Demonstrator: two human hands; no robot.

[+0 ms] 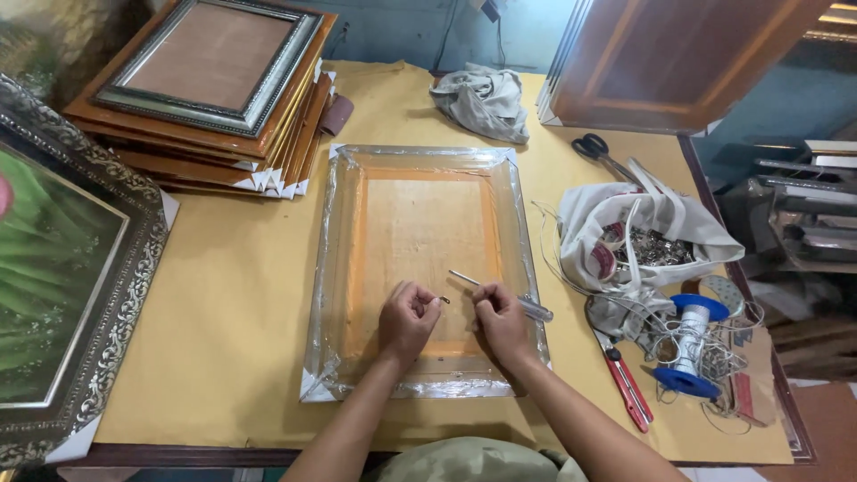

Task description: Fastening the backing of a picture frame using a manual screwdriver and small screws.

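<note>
Silver scrollwork edges the big ornate frame (80, 295) at my far left, its green picture face up and half off the worktop (241, 357), likely parked there to keep the middle free. Behind it sits a stack of wooden frames (210, 89), cardboard corner guards still on, the top one silver-edged.

In the centre lies the frame I am working on — a plastic-wrapped frame (424, 268), back side up, flat and square to me so both hands can reach its lower half. My left hand (408, 319) is pinched closed on a small metal hook (444, 300), holding it just above the backing board near the lower rail. My right hand (500, 321) is curled shut around a screwdriver (504, 295), its clear handle sticking out to the right and its shaft running up-left over the board. The two hands sit close together, nearly touching.

Further right, a crumpled grey cloth (482, 100) lies at the back edge, black scissors (596, 150) beside it. A white cloth bag (638, 228) of small metal fittings gapes open within easy reach, then a red utility knife (625, 386) and a blue spool of wire (692, 344) — loose strands trail around it.

Yellowish paper covers the worktop; a blue wall and a leaning wooden panel (678, 58) close off the back.
</note>
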